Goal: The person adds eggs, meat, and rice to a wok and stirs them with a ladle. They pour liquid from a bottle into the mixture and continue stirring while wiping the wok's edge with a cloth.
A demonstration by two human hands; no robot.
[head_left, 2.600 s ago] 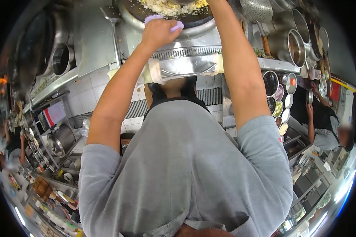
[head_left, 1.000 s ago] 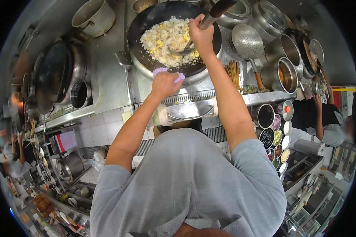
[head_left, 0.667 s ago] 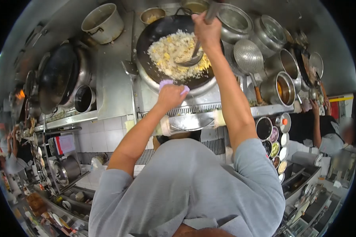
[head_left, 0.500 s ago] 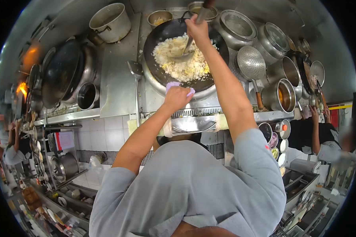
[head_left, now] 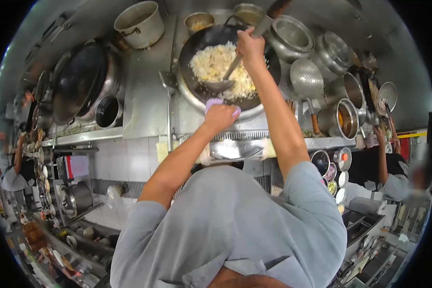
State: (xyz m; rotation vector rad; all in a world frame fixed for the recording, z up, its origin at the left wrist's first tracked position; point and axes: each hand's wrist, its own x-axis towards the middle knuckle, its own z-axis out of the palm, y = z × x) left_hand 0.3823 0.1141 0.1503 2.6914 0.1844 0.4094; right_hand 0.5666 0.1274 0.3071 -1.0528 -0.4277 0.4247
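Observation:
A dark wok (head_left: 189, 53) holds fried rice (head_left: 213, 60) with yellow bits. My right hand (head_left: 251, 47) is closed around the handle of a metal ladle (head_left: 219, 85), whose bowl lies at the near side of the rice. At the wok's near rim, my left hand (head_left: 221, 116) is closed on a purple cloth (head_left: 213, 103) pressed to the edge. A long-handled spatula (head_left: 168, 80) lies on the steel counter left of the wok.
A perforated skimmer (head_left: 306, 78) and pots (head_left: 340, 118) stand right. Left are a tall pot (head_left: 139, 25), a large black wok (head_left: 79, 84) and a small dark pot (head_left: 109, 112). People work at both far sides; a co-worker's arm (head_left: 382, 156) shows right.
The ladle's bowl has moved from the middle of the rice toward the near side of the wok, and its handle tilts more to the right. My left hand still grips the cloth at the rim.

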